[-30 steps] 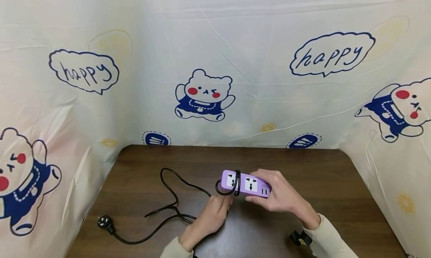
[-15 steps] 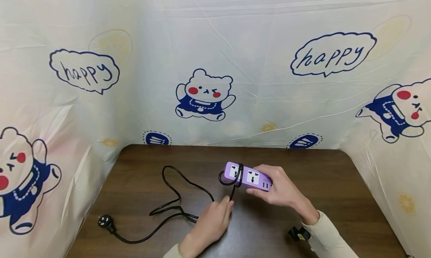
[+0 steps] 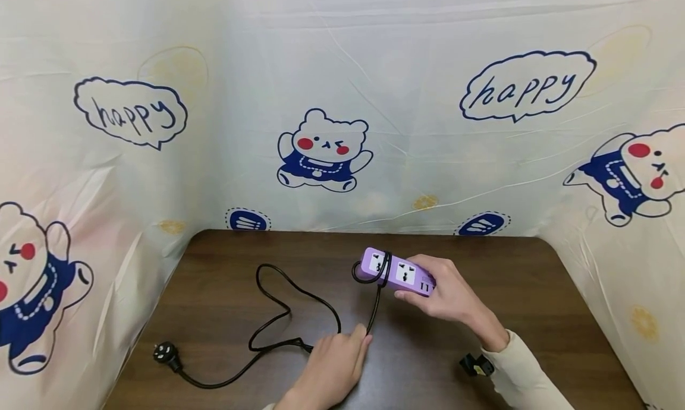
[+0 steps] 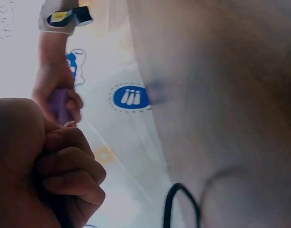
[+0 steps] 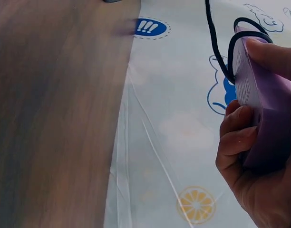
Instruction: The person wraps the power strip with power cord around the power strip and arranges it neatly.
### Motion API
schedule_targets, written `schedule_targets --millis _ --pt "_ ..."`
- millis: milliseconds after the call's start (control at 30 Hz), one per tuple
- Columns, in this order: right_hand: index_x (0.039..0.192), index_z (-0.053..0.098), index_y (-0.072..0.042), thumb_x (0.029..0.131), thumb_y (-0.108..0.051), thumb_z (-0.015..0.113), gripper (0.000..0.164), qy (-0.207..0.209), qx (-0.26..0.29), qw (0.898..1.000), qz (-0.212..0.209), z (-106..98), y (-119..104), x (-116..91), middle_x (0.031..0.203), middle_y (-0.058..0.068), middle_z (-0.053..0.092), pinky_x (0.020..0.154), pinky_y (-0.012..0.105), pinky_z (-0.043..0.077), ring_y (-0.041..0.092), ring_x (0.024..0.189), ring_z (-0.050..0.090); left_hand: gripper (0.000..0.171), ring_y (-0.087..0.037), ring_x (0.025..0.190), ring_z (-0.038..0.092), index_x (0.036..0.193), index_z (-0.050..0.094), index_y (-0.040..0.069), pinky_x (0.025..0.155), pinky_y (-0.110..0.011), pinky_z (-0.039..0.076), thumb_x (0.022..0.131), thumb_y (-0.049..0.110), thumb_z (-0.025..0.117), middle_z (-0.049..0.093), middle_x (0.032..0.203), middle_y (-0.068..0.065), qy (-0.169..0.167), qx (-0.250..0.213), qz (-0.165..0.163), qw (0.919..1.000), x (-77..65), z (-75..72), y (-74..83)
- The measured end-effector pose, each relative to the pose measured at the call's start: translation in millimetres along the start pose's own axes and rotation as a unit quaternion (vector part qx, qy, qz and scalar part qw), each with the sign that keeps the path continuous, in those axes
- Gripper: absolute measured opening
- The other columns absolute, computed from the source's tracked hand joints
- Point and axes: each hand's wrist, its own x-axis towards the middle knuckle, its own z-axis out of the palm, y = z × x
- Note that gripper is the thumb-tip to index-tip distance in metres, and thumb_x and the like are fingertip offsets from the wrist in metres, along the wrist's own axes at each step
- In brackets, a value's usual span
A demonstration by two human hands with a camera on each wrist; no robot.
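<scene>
My right hand [image 3: 452,288] grips one end of a purple power strip [image 3: 393,273], its white sockets facing up in the head view. A black cord [image 3: 376,310] is wound around the strip's left end and runs down to my left hand [image 3: 336,362]. The left fingers curl around that cord, the strand stretched nearly straight between hand and strip. In the right wrist view, fingers and thumb wrap the purple power strip [image 5: 269,109], with the cord looped at its far end. The left wrist view shows the left hand [image 4: 64,166] with curled fingers.
Loose cord [image 3: 283,303] bends across the left of the brown table [image 3: 225,255], ending in a black plug [image 3: 167,355] near the left edge. A small black device [image 3: 476,365] sits at the right sleeve. A printed curtain [image 3: 417,101] encloses the table's back and sides.
The power strip and right hand have risen slightly away and to the right. The left hand has drawn back toward the person, and the cord between the hands is now longer and straighter.
</scene>
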Motion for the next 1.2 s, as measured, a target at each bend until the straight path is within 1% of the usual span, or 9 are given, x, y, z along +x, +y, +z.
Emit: schedule_targets --millis 167,233,333,467,600,667,800,900,1200 --pt "0.118 0.060 -0.026 0.079 -0.041 0.082 0.047 -0.027 -0.001 1.000 -0.001 -3.5 0.9 -2.0 0.098 -0.015 0.063 0.065 0.026 0.050 0.006 0.080 0.058 0.034 0.000 0.045 0.024 0.079 0.044 0.020 0.038 -0.021 0.020 0.108 0.038 0.041 0.026 0.055 0.014 -0.001 0.029 0.021 0.9993 -2.1 -16.8 6.2" --pt "0.119 0.057 -0.026 0.079 -0.037 0.081 0.048 -0.039 0.004 0.999 -0.009 -5.0 1.4 -2.3 0.097 -0.014 0.062 0.066 0.026 0.050 0.006 0.081 0.058 0.037 0.001 0.045 0.022 0.076 0.043 0.021 0.038 -0.020 0.019 0.108 0.039 0.042 0.024 0.055 0.015 0.002 0.023 0.026 0.9994 -3.0 -24.1 6.8" --pt "0.120 0.055 -0.026 0.079 -0.034 0.079 0.048 -0.046 0.008 0.999 -0.021 -5.8 1.6 -2.7 0.097 -0.012 0.061 0.066 0.026 0.050 0.007 0.082 0.058 0.039 0.004 0.047 0.020 0.071 0.041 0.023 0.039 -0.017 0.019 0.107 0.038 0.044 0.023 0.057 0.016 0.010 -0.010 0.038 0.9992 -3.6 -32.9 5.9" --pt "0.121 0.054 -0.027 0.079 -0.031 0.080 0.049 -0.050 0.004 0.998 -0.033 -4.4 0.6 -3.2 0.097 -0.013 0.060 0.066 0.026 0.050 0.006 0.081 0.058 0.037 0.008 0.049 0.019 0.071 0.042 0.023 0.042 -0.012 0.017 0.106 0.033 0.051 0.024 0.059 0.017 0.038 -0.050 0.085 0.9944 -3.0 -37.6 5.7" --pt "0.123 0.053 -0.028 0.076 -0.026 0.079 0.054 -0.062 0.001 0.997 -0.043 -1.8 -2.4 -3.4 0.098 -0.013 0.060 0.066 0.026 0.050 0.006 0.082 0.058 0.030 0.010 0.050 0.017 0.076 0.045 0.022 0.043 -0.010 0.015 0.103 0.027 0.055 0.024 0.060 0.017 0.060 -0.065 0.147 0.9852 -0.4 -43.2 7.8" --pt "0.123 0.053 -0.029 0.074 -0.024 0.080 0.056 -0.065 0.001 0.997 -0.047 -0.6 -3.7 -3.1 0.099 -0.014 0.060 0.067 0.025 0.050 0.006 0.082 0.058 0.027 0.010 0.051 0.018 0.078 0.045 0.021 0.043 -0.010 0.015 0.103 0.025 0.055 0.025 0.061 0.017 0.061 -0.070 0.165 0.9819 2.5 -47.1 8.3" --pt "0.121 0.056 -0.028 0.073 -0.023 0.082 0.055 -0.061 0.006 0.997 -0.056 1.9 -4.1 -2.7 0.098 -0.015 0.060 0.066 0.025 0.051 0.005 0.081 0.058 0.023 0.007 0.051 0.020 0.081 0.045 0.020 0.043 -0.010 0.015 0.103 0.020 0.053 0.027 0.064 0.015 0.080 -0.043 0.192 0.9773 10.9 -57.2 5.7" --pt "0.120 0.058 -0.027 0.074 -0.024 0.082 0.052 -0.066 0.015 0.996 -0.062 4.5 -3.5 -3.4 0.097 -0.015 0.061 0.064 0.023 0.051 0.005 0.079 0.059 0.022 0.006 0.051 0.022 0.082 0.045 0.020 0.044 -0.011 0.016 0.104 0.021 0.053 0.028 0.064 0.014 0.095 -0.018 0.199 0.9753 17.8 -66.4 2.5" --pt "0.121 0.059 -0.025 0.079 -0.032 0.081 0.048 -0.086 0.033 0.993 -0.067 11.7 -4.3 -5.8 0.101 -0.015 0.063 0.065 0.023 0.052 0.004 0.080 0.060 0.019 0.004 0.052 0.030 0.085 0.052 0.022 0.045 -0.013 0.019 0.104 0.028 0.054 0.035 0.065 0.016 0.098 0.023 0.232 0.9675 33.7 -89.1 -1.3"
